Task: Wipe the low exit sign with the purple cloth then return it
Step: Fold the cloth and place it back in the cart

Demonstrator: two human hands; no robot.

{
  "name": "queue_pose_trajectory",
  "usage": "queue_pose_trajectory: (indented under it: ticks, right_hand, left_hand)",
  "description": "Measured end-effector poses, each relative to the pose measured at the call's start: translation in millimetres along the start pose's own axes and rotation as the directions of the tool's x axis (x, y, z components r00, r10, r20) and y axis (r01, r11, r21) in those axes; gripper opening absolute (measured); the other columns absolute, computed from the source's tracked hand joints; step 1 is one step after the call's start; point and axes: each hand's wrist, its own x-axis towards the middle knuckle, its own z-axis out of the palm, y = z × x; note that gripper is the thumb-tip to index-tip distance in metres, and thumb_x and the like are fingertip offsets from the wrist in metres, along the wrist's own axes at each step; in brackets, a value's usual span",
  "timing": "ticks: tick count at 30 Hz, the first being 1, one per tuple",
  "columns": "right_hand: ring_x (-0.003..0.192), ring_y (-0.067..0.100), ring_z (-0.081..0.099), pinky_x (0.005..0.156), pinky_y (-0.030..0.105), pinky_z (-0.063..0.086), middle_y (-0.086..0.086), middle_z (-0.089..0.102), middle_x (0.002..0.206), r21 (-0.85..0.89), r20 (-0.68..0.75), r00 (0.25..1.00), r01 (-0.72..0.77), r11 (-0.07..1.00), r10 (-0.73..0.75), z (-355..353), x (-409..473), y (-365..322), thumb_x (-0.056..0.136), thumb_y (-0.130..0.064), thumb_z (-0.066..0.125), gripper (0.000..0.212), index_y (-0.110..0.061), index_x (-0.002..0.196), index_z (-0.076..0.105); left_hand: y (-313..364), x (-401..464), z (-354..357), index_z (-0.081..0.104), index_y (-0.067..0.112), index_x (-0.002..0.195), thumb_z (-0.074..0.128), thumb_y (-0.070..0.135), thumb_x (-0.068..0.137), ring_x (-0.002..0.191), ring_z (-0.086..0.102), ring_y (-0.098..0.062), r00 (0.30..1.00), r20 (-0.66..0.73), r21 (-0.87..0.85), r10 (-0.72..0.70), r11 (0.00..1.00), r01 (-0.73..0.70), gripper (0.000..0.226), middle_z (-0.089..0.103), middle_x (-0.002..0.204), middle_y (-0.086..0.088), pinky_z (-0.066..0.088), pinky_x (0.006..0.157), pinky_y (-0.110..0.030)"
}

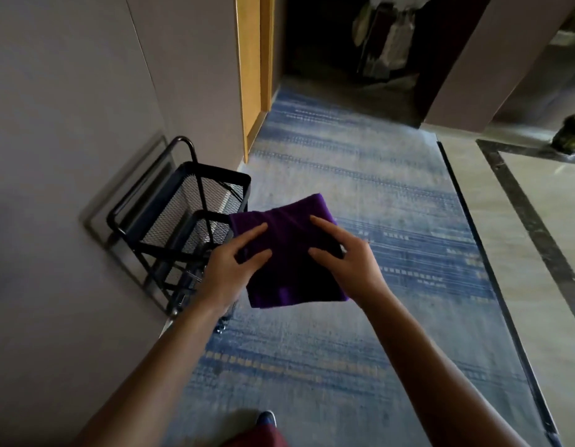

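A folded purple cloth (pixel 289 250) is held flat in the air between both hands, above the blue carpet and just right of a black mesh cart. My left hand (pixel 234 266) grips its left edge, thumb on top. My right hand (pixel 344 259) grips its right edge, fingers spread over the top. No exit sign shows in this view.
The black wire-mesh cart (pixel 189 201) stands against the grey wall (pixel 70 124) on the left. A blue patterned carpet (pixel 360 221) runs ahead to a dark doorway with a yellow wooden frame (pixel 250 75). Pale tiled floor (pixel 521 253) lies to the right. My shoe tip (pixel 267 419) shows below.
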Motion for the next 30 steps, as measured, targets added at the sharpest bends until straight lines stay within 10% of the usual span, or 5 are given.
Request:
queue_pose_trajectory:
  ticks: [8, 16, 24, 30]
  right_hand:
    - [0.125, 0.016, 0.062, 0.106, 0.036, 0.054, -0.007, 0.058, 0.143, -0.182, 0.329, 0.944, 0.057, 0.982, 0.007, 7.4, 150.4, 47.7, 0.088, -0.019, 0.082, 0.096, -0.04, 0.163, 0.025]
    - [0.143, 0.022, 0.052, 0.114, 0.031, 0.041, 0.003, 0.051, 0.159, -0.166, 0.583, 0.8, 0.283, 0.945, -0.138, 30.9, 308.4, 70.6, 0.08, -0.022, 0.089, 0.107, -0.033, 0.163, 0.024]
    - [0.145, 0.025, 0.049, 0.096, 0.013, 0.031, 0.002, 0.048, 0.162, -0.137, 0.785, 0.599, 0.418, 0.898, -0.16, 99.3, 406.7, 59.1, 0.081, -0.025, 0.088, 0.106, -0.034, 0.164, 0.022]
    - [0.143, 0.027, 0.051, 0.118, 0.032, 0.038, 0.006, 0.048, 0.161, -0.094, 0.871, 0.465, 0.476, 0.874, -0.16, 175.5, 446.3, 52.5, 0.083, -0.019, 0.087, 0.101, -0.026, 0.164, 0.026]
  left_hand:
    - [-31.6, 104.1, 1.5, 0.058, 0.036, 0.144, 0.075, 0.022, 0.091, 0.127, 0.055, 0.012, 0.983, -0.184, 0.198, 0.011, 0.98, 0.026, 0.056, 0.06, 0.123, 0.045, 0.048, 0.111, -0.027]
    - [-51.1, 178.2, 5.8, 0.044, 0.027, 0.155, 0.079, 0.024, 0.088, 0.128, 0.061, -0.008, 0.914, -0.401, 0.376, -0.066, 0.898, 0.23, 0.076, 0.064, 0.139, 0.002, 0.049, 0.108, -0.028]
    - [-72.3, 215.4, -16.2, 0.048, 0.032, 0.153, 0.08, 0.029, 0.085, 0.126, 0.062, -0.021, 0.705, -0.698, 0.301, -0.121, 0.845, 0.442, 0.076, 0.067, 0.136, -0.006, 0.047, 0.103, -0.03]
    - [-104.4, 230.7, -67.2, 0.044, 0.039, 0.153, 0.076, 0.037, 0.082, 0.142, 0.048, -0.016, 0.605, -0.764, 0.119, -0.223, 0.873, 0.472, 0.078, 0.054, 0.152, 0.001, 0.039, 0.119, -0.04]
